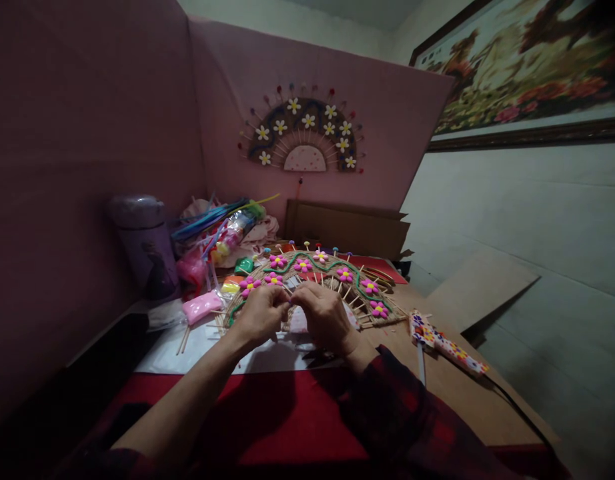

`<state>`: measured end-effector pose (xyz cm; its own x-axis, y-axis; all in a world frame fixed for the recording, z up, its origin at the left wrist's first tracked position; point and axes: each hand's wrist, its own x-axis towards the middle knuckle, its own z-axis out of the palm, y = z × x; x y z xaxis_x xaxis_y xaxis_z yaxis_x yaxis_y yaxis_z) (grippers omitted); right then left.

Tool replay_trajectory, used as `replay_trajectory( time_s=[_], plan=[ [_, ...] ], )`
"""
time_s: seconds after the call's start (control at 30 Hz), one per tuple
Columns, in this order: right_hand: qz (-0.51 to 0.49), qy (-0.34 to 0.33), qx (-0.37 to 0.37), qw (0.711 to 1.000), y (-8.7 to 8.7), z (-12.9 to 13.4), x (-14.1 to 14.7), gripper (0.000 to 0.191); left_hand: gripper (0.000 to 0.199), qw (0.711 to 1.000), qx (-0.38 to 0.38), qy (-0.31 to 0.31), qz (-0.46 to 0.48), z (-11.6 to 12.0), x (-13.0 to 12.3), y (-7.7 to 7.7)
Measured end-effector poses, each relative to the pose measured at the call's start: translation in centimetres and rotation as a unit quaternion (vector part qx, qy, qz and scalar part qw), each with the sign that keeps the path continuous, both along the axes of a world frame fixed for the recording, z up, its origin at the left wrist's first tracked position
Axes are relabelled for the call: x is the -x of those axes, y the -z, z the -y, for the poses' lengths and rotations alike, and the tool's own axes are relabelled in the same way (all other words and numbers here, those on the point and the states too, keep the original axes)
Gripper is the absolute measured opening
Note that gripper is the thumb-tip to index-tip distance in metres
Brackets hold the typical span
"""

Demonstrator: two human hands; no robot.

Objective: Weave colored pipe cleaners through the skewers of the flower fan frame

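My left hand (264, 312) and my right hand (323, 316) meet over the front of a fan-shaped craft piece (261, 272). Both have their fingers pinched together, fingertips nearly touching. Whatever small thing lies between them is too hidden to name. The fan lies on the table, wrapped in brown twine, with pink clay flowers (345, 274), a wavy green strip (358, 283) and thin sticks tipped with coloured balls. Its pale half-round base (298, 321) is partly covered by my right hand. A pink packet of clay (202, 307) sits left of my left hand.
A flower-patterned glue gun (445, 343) with a cord lies at right on brown board. A purple bottle (146, 250) stands at left beside bagged craft supplies (232, 230). Behind, another decorated fan (307, 123) hangs on the pink panel (387, 113), above folded cardboard (345, 229).
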<state>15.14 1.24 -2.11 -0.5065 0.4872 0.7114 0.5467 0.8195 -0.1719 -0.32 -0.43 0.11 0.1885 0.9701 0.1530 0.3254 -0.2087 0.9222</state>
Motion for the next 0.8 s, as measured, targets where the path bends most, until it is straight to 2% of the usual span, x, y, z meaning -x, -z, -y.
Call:
replay_trajectory(
  time_s=[0.07,0.17,0.27,0.37,0.67,0.8],
  plan=[
    [-0.028,-0.008,0.030,0.999,0.10,0.05,0.07,0.012,0.010,1.000,0.013,0.028,0.006,0.07,0.02,-0.14],
    [-0.099,-0.001,0.072,0.992,0.19,0.13,0.26,0.012,0.014,0.996,0.028,0.055,0.066,0.06,-0.16,-0.07],
    [-0.147,0.007,0.079,0.986,0.19,0.24,0.47,0.014,0.020,0.987,0.043,0.075,0.138,-0.12,-0.47,0.27],
    [-0.163,0.016,0.075,0.984,0.18,0.37,0.63,0.014,0.022,0.982,0.053,0.078,0.164,-0.31,-0.68,0.53],
    [-0.165,0.014,0.081,0.983,0.12,0.12,0.52,0.010,0.016,0.997,-0.038,0.037,0.049,-0.19,-0.72,0.63],
    [-0.174,0.018,0.081,0.981,0.15,0.08,0.50,0.010,0.016,0.997,-0.020,0.039,0.066,-0.05,-0.71,0.58]
  ],
)
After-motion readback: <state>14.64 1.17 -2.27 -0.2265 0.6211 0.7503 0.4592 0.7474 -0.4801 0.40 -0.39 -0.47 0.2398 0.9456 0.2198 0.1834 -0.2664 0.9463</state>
